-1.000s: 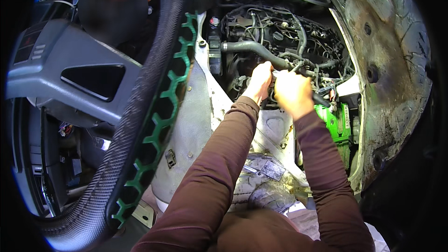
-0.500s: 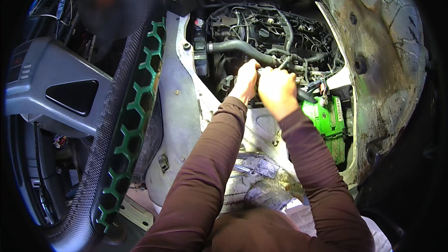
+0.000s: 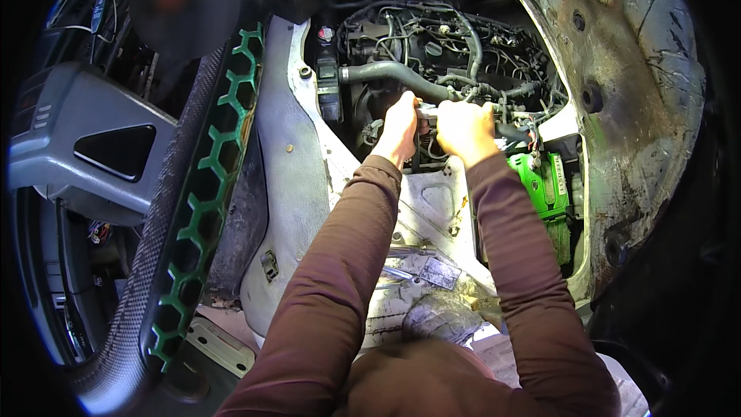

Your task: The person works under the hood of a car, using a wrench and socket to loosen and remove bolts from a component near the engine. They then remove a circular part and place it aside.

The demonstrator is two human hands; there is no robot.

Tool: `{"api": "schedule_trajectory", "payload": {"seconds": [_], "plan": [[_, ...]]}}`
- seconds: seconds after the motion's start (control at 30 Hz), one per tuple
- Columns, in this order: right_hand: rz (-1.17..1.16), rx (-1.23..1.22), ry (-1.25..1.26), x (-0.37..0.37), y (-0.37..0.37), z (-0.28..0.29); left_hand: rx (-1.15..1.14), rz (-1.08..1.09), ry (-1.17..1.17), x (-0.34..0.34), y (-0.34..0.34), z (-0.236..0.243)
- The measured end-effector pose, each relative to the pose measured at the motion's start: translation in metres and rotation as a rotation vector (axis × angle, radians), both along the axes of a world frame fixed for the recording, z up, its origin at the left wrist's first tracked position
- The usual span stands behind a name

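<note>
So, both mitts are down in the engine bay right now. From how I'm set up, I'd call this the working-a-metal-part-by-hand step, with nothing let go yet. My right hand (image 3: 468,130) is balled into a fist, knuckles up, and looks clamped round one end of a short silvery metal piece (image 3: 426,113). My left hand (image 3: 398,127) is at the other end, thumb up by the metal and fingers bent in. They curl away from view though, so I can't make out if they're properly pinching it or just bracing it.

As for where that piece sits: it bridges the small gap between my hands, only its middle showing, just below the thick grey bent hose (image 3: 390,71). What its far side meets is hidden, so no clue if it's seated on anything. A dark rounded tube (image 3: 511,133) shows just right of my right fist; can't say if it's a handle or plumbing.

My guess is the next move calls for keeping the left steady and the pull from the right even, minding the knuckles. The bright green boxy battery (image 3: 540,185) is near, below and right of that fist, and the dirty white metal panel (image 3: 428,201) is just below both hands.
</note>
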State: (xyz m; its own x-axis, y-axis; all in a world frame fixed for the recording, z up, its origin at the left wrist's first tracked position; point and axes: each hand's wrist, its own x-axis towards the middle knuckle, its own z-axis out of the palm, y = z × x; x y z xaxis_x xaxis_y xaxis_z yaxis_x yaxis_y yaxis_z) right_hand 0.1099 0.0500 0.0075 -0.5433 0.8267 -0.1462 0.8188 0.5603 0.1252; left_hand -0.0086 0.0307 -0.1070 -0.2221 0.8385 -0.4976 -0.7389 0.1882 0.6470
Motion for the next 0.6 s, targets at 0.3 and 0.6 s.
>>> {"api": "schedule_trajectory", "payload": {"seconds": [0.3, 0.6], "plan": [[0.012, 0.021, -0.105, -0.005, -0.025, 0.025, -0.101, 0.044, 0.019, 0.011, 0.011, -0.001], [-0.113, -0.039, -0.071, 0.02, 0.038, -0.028, 0.005, -0.09, 0.007, 0.023, 0.003, 0.028]]}}
